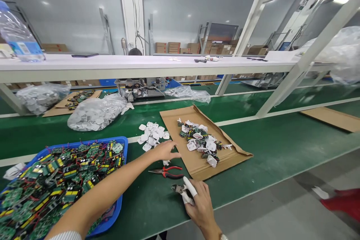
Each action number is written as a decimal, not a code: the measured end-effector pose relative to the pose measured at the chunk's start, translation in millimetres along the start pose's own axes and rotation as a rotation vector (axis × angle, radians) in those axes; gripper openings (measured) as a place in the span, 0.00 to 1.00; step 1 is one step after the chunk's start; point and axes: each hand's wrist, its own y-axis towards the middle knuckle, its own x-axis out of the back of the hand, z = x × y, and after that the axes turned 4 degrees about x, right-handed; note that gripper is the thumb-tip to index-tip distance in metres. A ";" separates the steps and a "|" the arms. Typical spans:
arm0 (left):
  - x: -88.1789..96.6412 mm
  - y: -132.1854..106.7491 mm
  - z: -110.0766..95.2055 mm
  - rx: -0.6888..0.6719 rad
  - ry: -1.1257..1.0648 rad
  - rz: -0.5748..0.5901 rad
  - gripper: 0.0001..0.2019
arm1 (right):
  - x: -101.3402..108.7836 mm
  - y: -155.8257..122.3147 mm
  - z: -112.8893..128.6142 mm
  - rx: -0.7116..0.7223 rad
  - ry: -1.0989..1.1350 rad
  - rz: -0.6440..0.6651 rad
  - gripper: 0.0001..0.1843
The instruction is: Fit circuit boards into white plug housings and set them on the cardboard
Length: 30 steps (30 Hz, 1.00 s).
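My left hand [164, 151] reaches forward over the green bench, fingers stretched out, nearest a heap of white plug covers [152, 135]. Nothing is in it. My right hand [198, 202] is closed on a small white and dark part [181, 191] near the bench's front edge; one finger wears a white cot. Red-handled pliers [167, 172] lie on the mat between my hands. A flattened cardboard sheet [182, 127] holds a pile of white plug pieces mixed with green circuit boards [201, 142].
A blue tray [123, 146] full of green circuit boards with red wires stands at the left. A clear bag of white parts [95, 112] lies behind it. A white shelf [140, 65] runs above the bench with a water bottle [17, 33].
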 end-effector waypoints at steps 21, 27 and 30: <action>23.6 -77.5 20.1 0.168 -0.018 -0.038 0.08 | -6.9 52.7 40.8 -0.674 0.636 -0.055 0.27; 49.1 -130.1 -6.1 0.060 -0.178 -0.238 0.17 | -18.9 90.8 57.6 -0.842 0.824 0.003 0.37; 53.0 -164.1 -15.3 0.010 -0.341 -0.314 0.13 | -22.4 102.6 72.2 -0.871 0.918 0.074 0.35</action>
